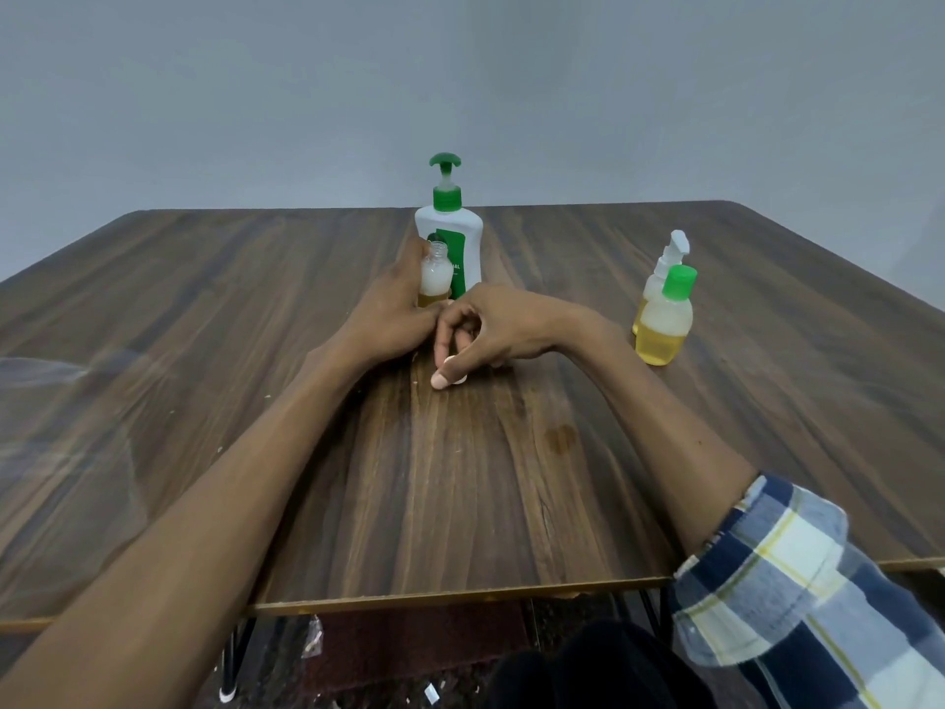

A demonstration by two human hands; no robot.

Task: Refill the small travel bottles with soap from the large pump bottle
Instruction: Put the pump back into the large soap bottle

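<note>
A large white pump bottle (453, 232) with a green pump head stands upright at the middle of the wooden table (255, 309). Just in front of it, my left hand (396, 304) grips a small clear travel bottle (435, 273) that is uncapped, with yellow soap at its bottom. My right hand (486, 330) pinches a small white cap (456, 373) between thumb and fingers, low against the tabletop. At the right stand two more small bottles holding yellow soap: one with a green cap (665, 319) and, behind it, one with a white spray top (662, 273).
A dark stain (560, 437) marks the wood near the front centre. The table's near edge (460, 596) runs just above my lap. A plain grey wall rises behind the table. Black table legs and small scraps show on the floor below.
</note>
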